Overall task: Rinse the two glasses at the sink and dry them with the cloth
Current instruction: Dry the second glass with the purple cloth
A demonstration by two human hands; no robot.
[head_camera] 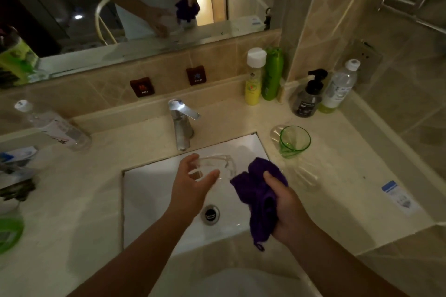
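Drying appears to be the step in hand: at frame centre, over the sink [154,190], the left hand [193,184] grasps the clear glass [217,166] while the right hand [287,202] clenches the purple cloth [258,190] just beside it. Next, the cloth probably needs working into the glass. The green glass [293,141] stands right of centre on the beige counter [337,176]; farther up are the tap [182,125], bottles and mirror [135,5].

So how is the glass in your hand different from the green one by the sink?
The clear glass has no colour, while the green glass is tinted green. The clear glass is held in the left hand over the sink basin; the green glass stands on the countertop, untouched. The clear glass is tilted on its side; the green glass is upright. Both are see-through.
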